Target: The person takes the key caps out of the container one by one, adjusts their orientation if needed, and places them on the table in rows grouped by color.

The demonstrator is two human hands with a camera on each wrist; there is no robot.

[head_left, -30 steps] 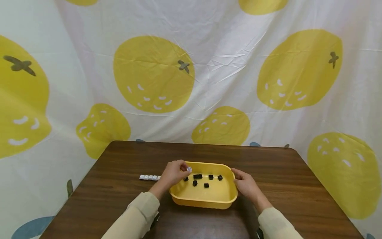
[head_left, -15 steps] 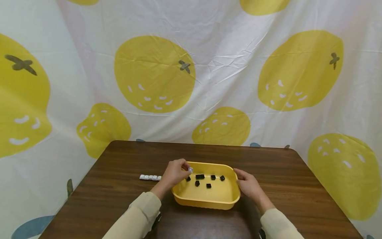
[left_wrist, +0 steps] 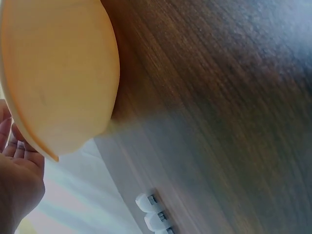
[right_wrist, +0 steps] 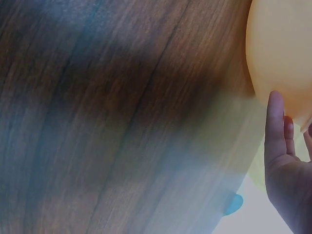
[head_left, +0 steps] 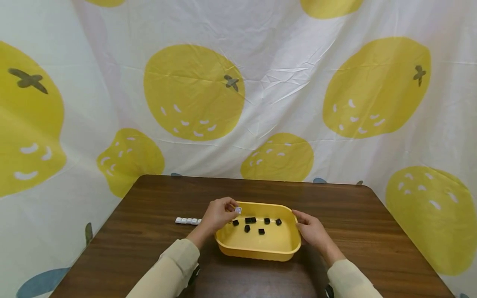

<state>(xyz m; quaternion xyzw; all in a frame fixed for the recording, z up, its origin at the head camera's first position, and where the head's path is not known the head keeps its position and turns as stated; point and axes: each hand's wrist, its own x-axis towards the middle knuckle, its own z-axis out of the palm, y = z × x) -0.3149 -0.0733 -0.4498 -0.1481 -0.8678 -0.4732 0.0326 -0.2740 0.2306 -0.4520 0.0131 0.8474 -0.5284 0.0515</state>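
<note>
A yellow tray point(head_left: 257, 251) holds several small black cubes point(head_left: 261, 231). My left hand point(head_left: 216, 215) is at the tray's left side in the head view, pinching a small white cube point(head_left: 238, 210) between thumb and fingertips above the tray. In the left wrist view, that hand point(left_wrist: 19, 180) shows beside the tray's rim, the cube hidden. Around the right rim, my right hand point(head_left: 314, 234) grips the tray; the right wrist view shows this hand point(right_wrist: 292, 170) with one finger straight against the outer wall.
A row of several white cubes point(head_left: 186, 221) lies on the dark wooden table point(head_left: 149, 240), left of the tray and partly behind the left hand. Behind the table's far edge hangs a white cloth point(head_left: 268, 107) printed with yellow lemons.
The tray, with the black cubes in it, has shifted slightly right along with my right hand. My left hand still pinches the white cube and has moved a little right.
</note>
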